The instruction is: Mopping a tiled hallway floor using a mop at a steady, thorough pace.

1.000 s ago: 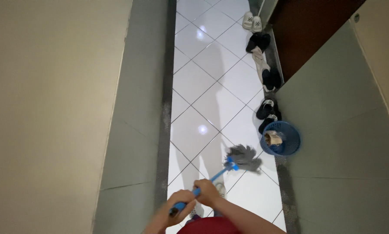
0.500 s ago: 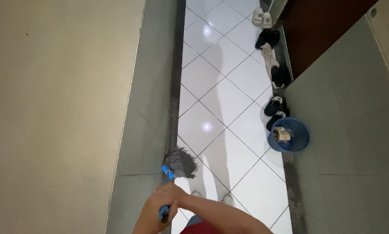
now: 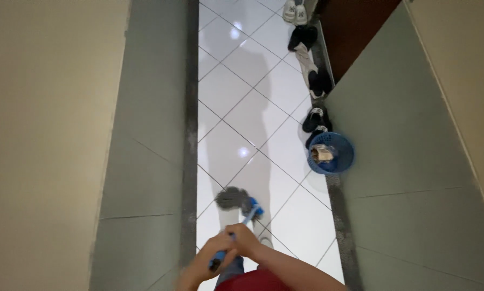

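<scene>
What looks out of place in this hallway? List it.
Little stands out. A pale cloth lies loose among the shoes lined along the right wall. The blue basket stands on the floor beside them, holding some scrap. Both hands grip the mop, whose head rests on the tiles.

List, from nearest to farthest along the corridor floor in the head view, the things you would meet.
hands on the mop handle → grey mop head → blue basket → black sandals → black shoes → white slippers
</scene>
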